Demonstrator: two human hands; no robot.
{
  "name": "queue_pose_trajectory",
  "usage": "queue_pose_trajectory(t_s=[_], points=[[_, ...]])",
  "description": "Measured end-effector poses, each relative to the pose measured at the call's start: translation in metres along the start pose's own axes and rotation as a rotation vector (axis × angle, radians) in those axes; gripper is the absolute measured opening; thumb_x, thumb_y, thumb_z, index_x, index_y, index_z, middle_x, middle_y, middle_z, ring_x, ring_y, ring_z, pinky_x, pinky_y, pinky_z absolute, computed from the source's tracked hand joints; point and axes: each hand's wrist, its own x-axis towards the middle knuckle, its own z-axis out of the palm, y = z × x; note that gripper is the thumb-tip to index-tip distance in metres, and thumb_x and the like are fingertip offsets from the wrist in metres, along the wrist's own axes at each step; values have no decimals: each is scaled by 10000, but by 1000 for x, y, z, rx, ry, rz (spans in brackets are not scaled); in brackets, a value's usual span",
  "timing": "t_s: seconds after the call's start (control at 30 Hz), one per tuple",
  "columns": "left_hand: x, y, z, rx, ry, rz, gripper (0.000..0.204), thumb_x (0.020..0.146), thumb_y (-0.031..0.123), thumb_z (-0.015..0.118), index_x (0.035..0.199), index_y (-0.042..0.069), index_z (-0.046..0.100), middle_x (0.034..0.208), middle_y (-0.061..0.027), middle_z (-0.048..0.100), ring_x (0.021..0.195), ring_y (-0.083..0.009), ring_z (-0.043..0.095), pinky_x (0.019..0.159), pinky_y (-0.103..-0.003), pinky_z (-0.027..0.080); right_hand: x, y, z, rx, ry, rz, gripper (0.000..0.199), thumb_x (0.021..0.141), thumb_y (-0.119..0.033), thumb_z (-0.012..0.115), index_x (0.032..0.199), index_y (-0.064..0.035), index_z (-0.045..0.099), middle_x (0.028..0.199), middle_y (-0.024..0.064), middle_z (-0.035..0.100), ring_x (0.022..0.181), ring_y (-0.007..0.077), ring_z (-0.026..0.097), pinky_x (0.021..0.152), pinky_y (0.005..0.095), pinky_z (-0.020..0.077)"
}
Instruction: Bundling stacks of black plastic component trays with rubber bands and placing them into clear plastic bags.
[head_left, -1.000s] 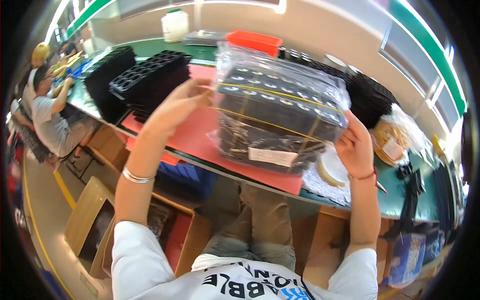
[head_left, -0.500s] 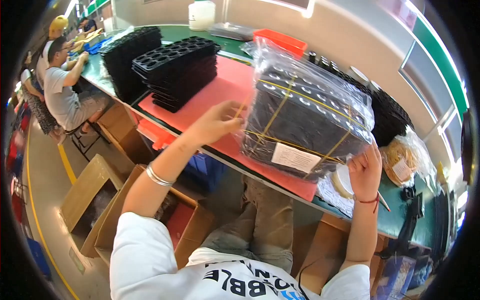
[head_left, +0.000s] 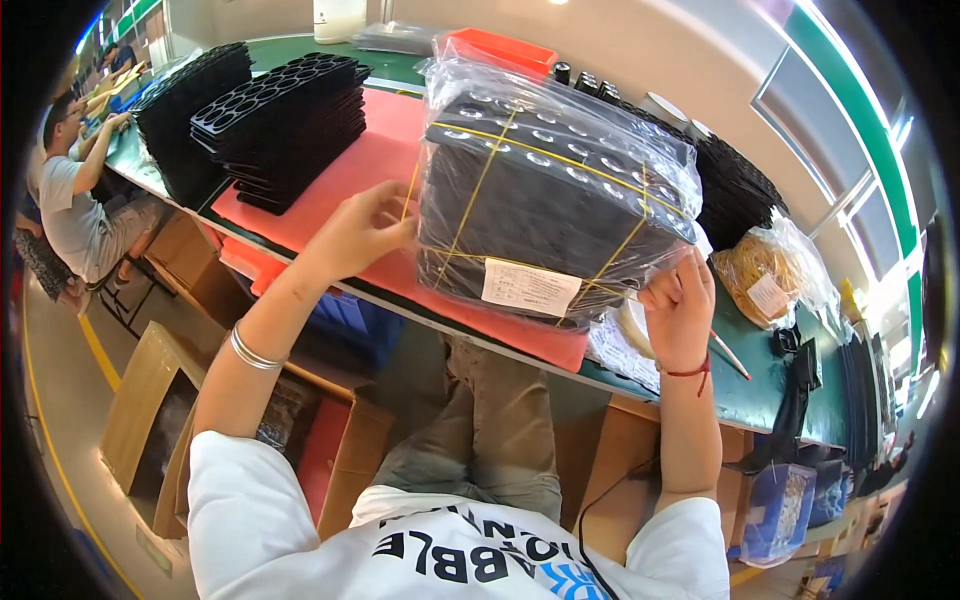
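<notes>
A stack of black plastic trays with round holes (head_left: 530, 210), wrapped in a clear plastic bag (head_left: 640, 135), stands in front of me. Yellow rubber bands (head_left: 472, 190) cross its top and front, and a white printed label (head_left: 530, 288) shows low on the front. At the stack's left end, my left hand (head_left: 365, 230) pinches a rubber band and draws it out from the side. My right hand (head_left: 678, 305) is closed at the lower right corner, where the lengthwise band runs to its fingers; the fingertips are partly hidden.
Two stacks of black trays (head_left: 280, 125) stand left on a pink mat (head_left: 385, 150). Behind is a red bin (head_left: 500, 52). A bag of rubber bands (head_left: 760, 275) and a pencil-like stick (head_left: 730, 355) lie right. Open cardboard boxes (head_left: 350, 455) sit below. A person (head_left: 75, 200) works far left.
The view has swung right, so everything appears farther left. Both hands keep their places at the two ends of the wrapped stack, with the band still pulled out at the left.
</notes>
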Motion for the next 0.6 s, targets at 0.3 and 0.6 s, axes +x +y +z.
queue_pose_trajectory(t_s=[0.3, 0.6], points=[[22, -2, -5, -30, 73, 61, 255, 840, 164, 610, 1010, -23, 577, 792, -10, 589, 668, -36, 528, 563, -184, 435, -1, 14, 13, 37, 168, 0, 188, 922, -257, 511, 789, -124, 494, 542, -77, 265, 472, 31, 258, 462, 210, 273], [19, 85, -38, 483, -138, 12, 249, 807, 95, 595, 1026, -16, 560, 813, -32, 608, 766, -72, 553, 657, -242, 460, 2, 14, 17, 81, 127, 45, 194, 911, -271, 529, 778, -131, 513, 553, -96, 289, 463, 7, 257, 452, 190, 303]])
